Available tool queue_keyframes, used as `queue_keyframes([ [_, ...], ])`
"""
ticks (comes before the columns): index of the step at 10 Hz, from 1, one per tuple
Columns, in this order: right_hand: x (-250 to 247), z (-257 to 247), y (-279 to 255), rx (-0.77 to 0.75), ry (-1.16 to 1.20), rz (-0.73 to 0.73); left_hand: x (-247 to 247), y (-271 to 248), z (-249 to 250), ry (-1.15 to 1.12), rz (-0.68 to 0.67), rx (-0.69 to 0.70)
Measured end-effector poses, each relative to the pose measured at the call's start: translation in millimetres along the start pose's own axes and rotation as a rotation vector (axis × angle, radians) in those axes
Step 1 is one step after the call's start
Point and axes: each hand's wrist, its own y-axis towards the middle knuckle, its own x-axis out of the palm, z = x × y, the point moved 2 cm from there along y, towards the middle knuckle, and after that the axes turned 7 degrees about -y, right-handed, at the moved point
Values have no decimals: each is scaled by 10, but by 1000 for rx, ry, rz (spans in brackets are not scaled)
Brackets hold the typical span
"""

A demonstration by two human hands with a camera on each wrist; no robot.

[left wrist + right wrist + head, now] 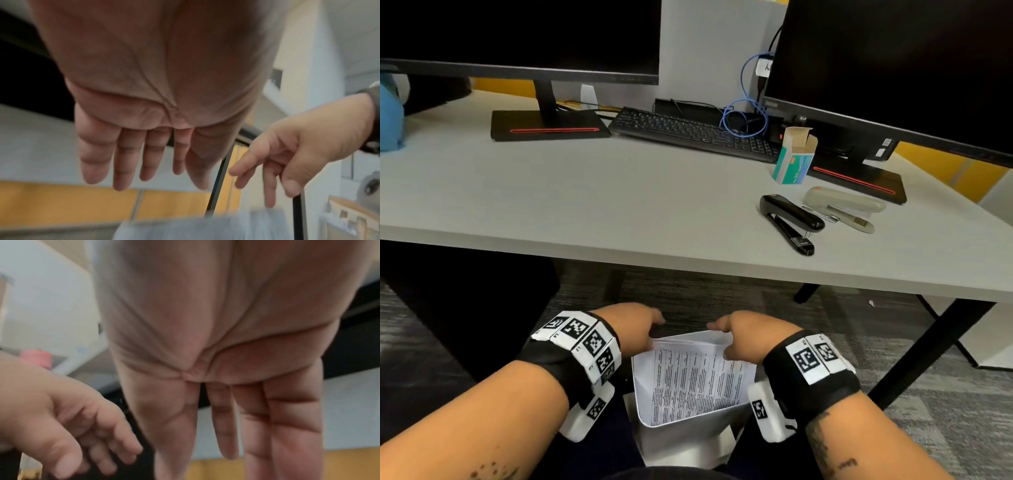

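A stack of printed white papers (695,380) stands on my lap below the desk edge, its pages fanned apart at the top. My left hand (643,330) is at the top left corner of the stack and my right hand (739,337) at the top right corner. The left wrist view shows my left hand (139,159) with straight fingers that hold nothing, above the blurred papers (205,227). There the right hand (287,154) hangs with loosely spread fingers. My right hand (236,418) also has straight fingers, and the left hand (78,431) is relaxed beside it.
The grey desk (619,205) carries two dark monitors (517,34), a black keyboard (688,132), an open staple box (794,157), a black stapler (791,219) and an opened beige stapler (846,205). A blue cable (746,113) loops behind the keyboard. Black desk legs (928,346) stand at right.
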Motion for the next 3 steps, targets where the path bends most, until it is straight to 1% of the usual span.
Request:
queue_keyframes([
  [1,-268,-60,-195,-60,78,77,-279,-170,195,-27,74,86],
  [2,-568,-136,-460,-151,242,192,-542,-335,396,-68,145,177],
  [3,-865,-171,-725,-205,337,411,-817,-546,595,-135,267,293],
])
